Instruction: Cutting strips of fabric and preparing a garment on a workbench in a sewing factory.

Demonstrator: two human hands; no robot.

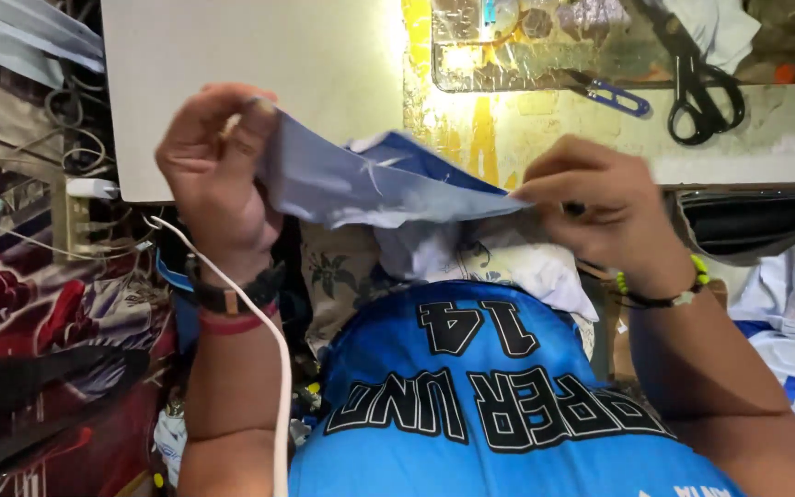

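A piece of blue and pale fabric [370, 179] is held up between two bare hands, just above the person's lap and in front of a pale work table [232, 83]. The left hand [218, 166] is closed on the fabric's left edge, pinched between thumb and curled fingers near the top. The right hand [600, 207] is closed on the right edge, its fingers folded over the cloth. The fabric is stretched between them, slightly slack and creased in the middle.

The step in hand appears to be the spreading or aligning of the piece before it is laid down. The next move seems to call for both grips to be kept while the cloth is lowered flat, with edges matched.

Open table surface lies far and left. On the far right, black scissors [706, 97] and small blue-handled snips [618, 95] lie well apart from the hands. A white cable [259, 322] runs down beside the left wrist and could be snagged. Loose wires [71, 129] crowd the left edge, and more pale cloth [793, 313] is piled at the right.
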